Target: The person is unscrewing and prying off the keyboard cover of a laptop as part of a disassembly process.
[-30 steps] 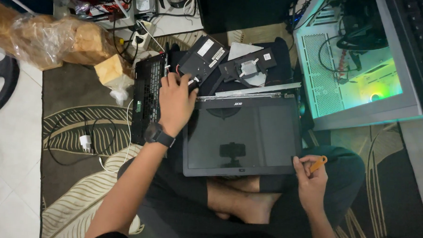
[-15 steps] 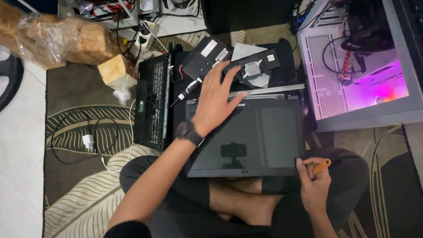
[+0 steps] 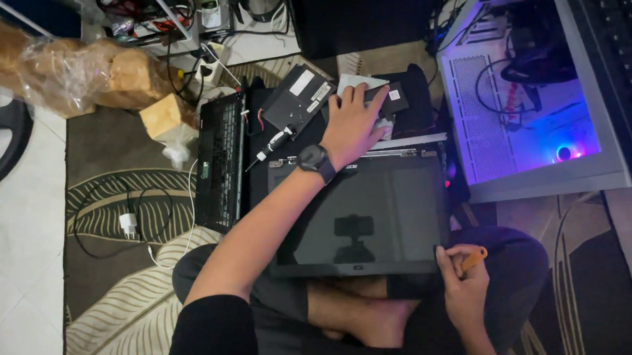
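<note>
The left hand (image 3: 353,124) lies palm down, fingers (image 3: 361,94) spread flat and gripping nothing, over a small flat black rectangular part (image 3: 390,98) and a white sheet (image 3: 358,81) just beyond the far edge of the black laptop screen panel (image 3: 359,214). That panel rests glass-up across the seated person's crossed legs. A black round wristwatch (image 3: 315,160) sits on the left wrist. The right hand (image 3: 463,277) rests at the panel's near right corner, fingers curled closed around a small orange plastic pry tool (image 3: 473,258). A black rectangular battery pack (image 3: 299,97) lies just left of the left hand, a slim white-tipped screwdriver (image 3: 269,147) beside it. A black laptop keyboard base (image 3: 219,160) stands further left on the patterned rug (image 3: 100,199). An open lit computer case (image 3: 531,114) lies to the right.
</note>
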